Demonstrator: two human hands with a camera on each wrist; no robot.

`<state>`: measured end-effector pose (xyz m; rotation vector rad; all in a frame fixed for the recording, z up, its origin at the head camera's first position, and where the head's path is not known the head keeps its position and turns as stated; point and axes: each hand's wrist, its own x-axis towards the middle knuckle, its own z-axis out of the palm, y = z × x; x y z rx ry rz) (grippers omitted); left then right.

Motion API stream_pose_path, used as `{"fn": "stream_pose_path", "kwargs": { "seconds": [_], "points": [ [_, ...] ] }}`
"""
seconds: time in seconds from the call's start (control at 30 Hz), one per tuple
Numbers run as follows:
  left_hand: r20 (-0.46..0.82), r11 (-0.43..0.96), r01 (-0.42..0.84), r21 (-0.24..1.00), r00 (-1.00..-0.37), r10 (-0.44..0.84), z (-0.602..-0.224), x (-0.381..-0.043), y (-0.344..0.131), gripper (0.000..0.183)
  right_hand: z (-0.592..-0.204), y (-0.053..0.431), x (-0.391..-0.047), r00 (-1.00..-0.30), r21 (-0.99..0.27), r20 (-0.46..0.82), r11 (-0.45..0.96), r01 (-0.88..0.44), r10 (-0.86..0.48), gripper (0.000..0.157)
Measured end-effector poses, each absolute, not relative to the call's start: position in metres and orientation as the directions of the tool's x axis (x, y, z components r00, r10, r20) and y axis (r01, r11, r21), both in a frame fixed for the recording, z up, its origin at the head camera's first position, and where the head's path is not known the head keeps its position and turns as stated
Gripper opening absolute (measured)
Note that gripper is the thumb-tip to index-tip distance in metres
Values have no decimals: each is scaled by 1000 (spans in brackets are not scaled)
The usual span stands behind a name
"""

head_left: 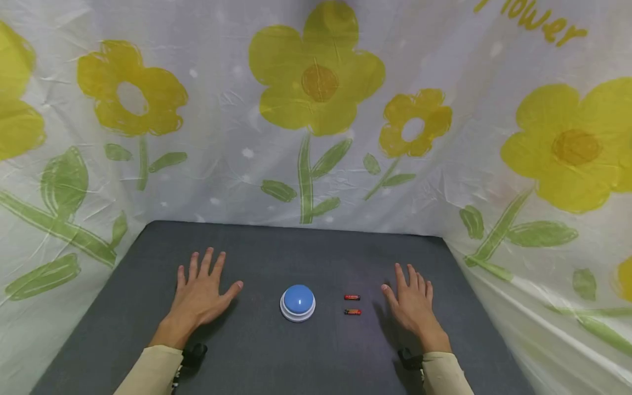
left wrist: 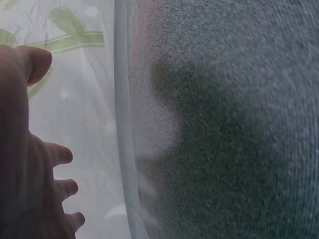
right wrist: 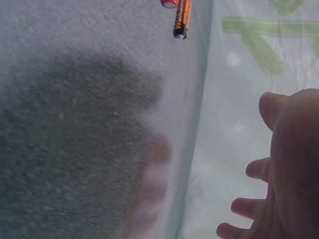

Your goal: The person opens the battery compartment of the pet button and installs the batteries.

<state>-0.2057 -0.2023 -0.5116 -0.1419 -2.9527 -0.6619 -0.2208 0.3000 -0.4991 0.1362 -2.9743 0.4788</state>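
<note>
A round push button (head_left: 298,300) with a blue dome and white base sits at the middle of the dark table. To its right lie two small red batteries, one (head_left: 352,297) behind the other (head_left: 353,311), roughly parallel. My left hand (head_left: 199,296), fingers spread and straight, is palm down over the table left of the button. Nearest the batteries is my right hand (head_left: 413,307), held to their right with its fingers extended. Both hands hold nothing and cast shadows on the cloth. In the right wrist view, battery ends (right wrist: 181,30) show at the top, beyond the thumb.
The dark cloth-covered table (head_left: 247,356) is bordered at the back and sides by a pale curtain (head_left: 212,164) printed with yellow flowers. Dark straps (head_left: 195,354) circle both wrists beside the cream sleeves (head_left: 153,373).
</note>
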Motion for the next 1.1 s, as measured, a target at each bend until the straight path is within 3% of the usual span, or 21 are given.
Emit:
{"fn": "stream_pose_path", "kwargs": {
  "seconds": [0.3,0.53,0.8,1.1],
  "points": [
    [189,889,165,427,-978,91,-502,-204,-208,101,-497,292,-221,-953,-316,252,917,-245,-168,68],
    [230,802,223,555,-967,109,-495,-195,-196,101,-480,275,-214,-917,-386,313,849,-360,-247,71],
    [224,694,261,671,-964,146,-508,-188,-168,96,-472,234,-206,-938,-471,214,812,-345,-274,83],
    [168,499,227,836,-973,161,-524,-199,-128,87,-480,192,-214,-917,-516,166,761,-393,-362,71]
  ]
}}
